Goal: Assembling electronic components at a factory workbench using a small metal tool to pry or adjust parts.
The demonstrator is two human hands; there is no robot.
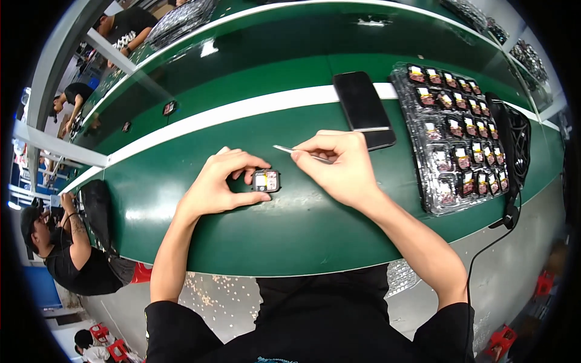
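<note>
On the green table, a small black square device (266,180) with a white label and a dark printed patch lies between the thumb and fingers of my left hand (213,184), which grips it at its edges. My right hand (342,166) pinches a slim silver metal tool (283,149), its flat pale tip pointing left. That tip is above and to the right of the device, apart from it. The tool's other end is partly covered by my fingers, so its exact kind is unclear.
A black phone (362,103) lies beyond my right hand. To the right is a clear plastic tray (414,142) holding several similar devices, beside a black bag with a cable (513,142). Two small dark pieces (169,108) lie at the far left. Other people sit and work leftward.
</note>
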